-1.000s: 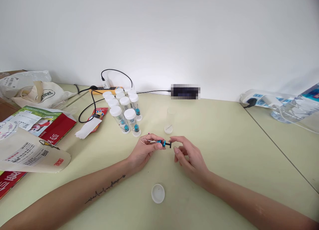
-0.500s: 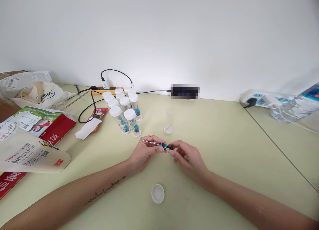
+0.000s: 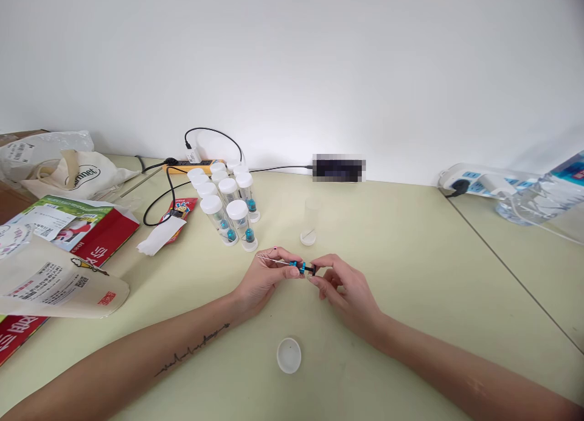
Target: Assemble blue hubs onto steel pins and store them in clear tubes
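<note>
My left hand [image 3: 261, 283] pinches a small blue-and-black plunger-like tool [image 3: 298, 267] between thumb and fingers. Thin wire-like prongs run from the tool leftward over the fingers. At the tool's black right end, the thumb and index fingertip of my right hand [image 3: 343, 283] are closed on it. Just beyond the hands stands a clear uncapped tube [image 3: 312, 214] on a white base, with a thin rod inside. A white round cap [image 3: 289, 355] lies hollow side up between my forearms.
Several white-capped clear tubes [image 3: 238, 212] holding blue pieces stand left of centre. Behind them is an orange power strip [image 3: 207, 166] with black cables. A red packet [image 3: 185, 209], a large cup [image 3: 64, 281] and bags occupy the left. A white power strip [image 3: 479, 180] and plastic bottle [image 3: 547, 196] sit right.
My right fingertips and the tool's black end have shifted very slightly. My left hand and the things on the table stay in place.
</note>
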Demonstrator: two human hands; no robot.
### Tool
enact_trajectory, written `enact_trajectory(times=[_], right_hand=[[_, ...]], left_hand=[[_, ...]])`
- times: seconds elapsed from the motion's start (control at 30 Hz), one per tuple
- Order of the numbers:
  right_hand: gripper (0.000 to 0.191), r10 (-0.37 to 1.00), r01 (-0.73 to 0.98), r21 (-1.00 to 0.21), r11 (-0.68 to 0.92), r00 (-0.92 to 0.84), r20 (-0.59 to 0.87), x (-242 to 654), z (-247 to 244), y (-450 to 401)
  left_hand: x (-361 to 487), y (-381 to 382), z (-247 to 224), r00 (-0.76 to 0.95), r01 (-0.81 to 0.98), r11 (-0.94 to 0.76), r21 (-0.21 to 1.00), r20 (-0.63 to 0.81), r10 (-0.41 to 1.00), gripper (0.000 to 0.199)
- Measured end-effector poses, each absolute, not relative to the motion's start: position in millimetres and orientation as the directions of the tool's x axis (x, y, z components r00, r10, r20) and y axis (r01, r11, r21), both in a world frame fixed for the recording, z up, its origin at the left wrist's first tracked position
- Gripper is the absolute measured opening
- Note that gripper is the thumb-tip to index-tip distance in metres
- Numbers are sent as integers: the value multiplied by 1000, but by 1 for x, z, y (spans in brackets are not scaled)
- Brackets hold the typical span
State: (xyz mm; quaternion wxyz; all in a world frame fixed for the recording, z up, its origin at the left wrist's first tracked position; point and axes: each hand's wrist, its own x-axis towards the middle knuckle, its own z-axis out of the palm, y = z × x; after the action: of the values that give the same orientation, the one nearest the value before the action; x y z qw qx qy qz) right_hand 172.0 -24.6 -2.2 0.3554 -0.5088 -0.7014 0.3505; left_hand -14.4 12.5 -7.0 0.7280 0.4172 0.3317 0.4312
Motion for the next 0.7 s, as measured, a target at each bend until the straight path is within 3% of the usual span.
enact_trajectory(times=[0.7], right_hand=[[18,966,440,-872,213,-227,121,172,-2,-24]], left_hand=[[-13,13,-6,391,-351,269,897,-121,912,17]])
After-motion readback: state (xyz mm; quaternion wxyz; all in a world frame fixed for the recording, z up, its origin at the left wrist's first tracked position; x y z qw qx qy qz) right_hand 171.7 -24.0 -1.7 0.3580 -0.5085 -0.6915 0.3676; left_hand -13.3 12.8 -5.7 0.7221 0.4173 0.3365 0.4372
